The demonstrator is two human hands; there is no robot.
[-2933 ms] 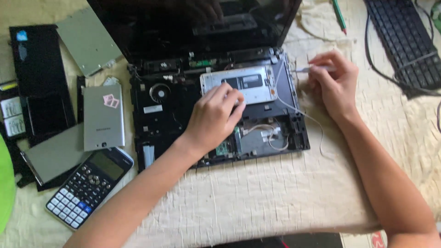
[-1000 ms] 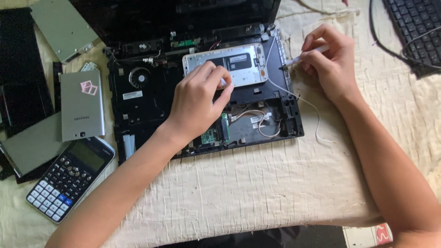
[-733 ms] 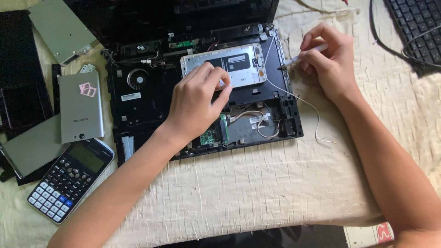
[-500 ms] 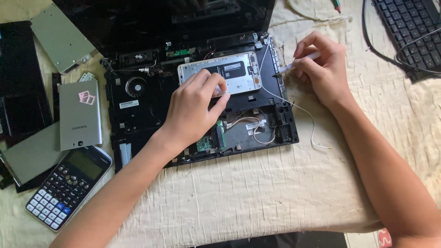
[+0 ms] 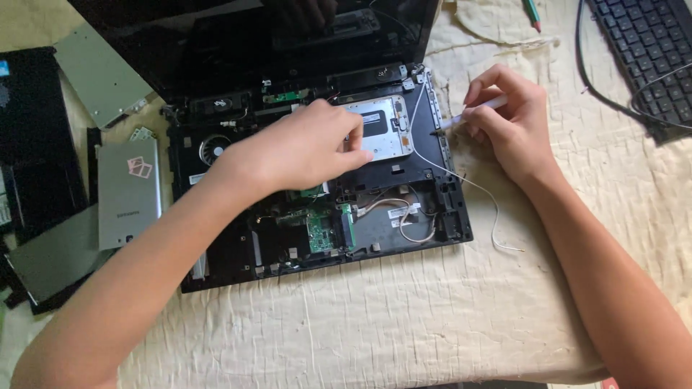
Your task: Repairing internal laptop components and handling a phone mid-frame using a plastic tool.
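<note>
Since the earlier frames your view has slid left and down a little, so the opened laptop base (image 5: 317, 194) now sits nearer the centre and the calculator has dropped out of sight; your hands have kept their places on it. Your left hand (image 5: 303, 148) lies palm down over the middle of the base, fingers loosely curled, fingertips touching the silver hard drive (image 5: 378, 130) in its bay; it grips nothing that you can see. Your right hand (image 5: 508, 122) is closed in a pinch around a slim pale screwdriver (image 5: 472, 114), its tip touching the right edge of the base just beside the drive. A thin white wire (image 5: 468, 184) runs from that edge out over the cream cloth (image 5: 404, 324) covering the desk. Left of the base lie a silver optical drive (image 5: 128, 191) and a grey cover plate (image 5: 101, 75). A black keyboard (image 5: 649, 54) sits well apart at the upper right.
</note>
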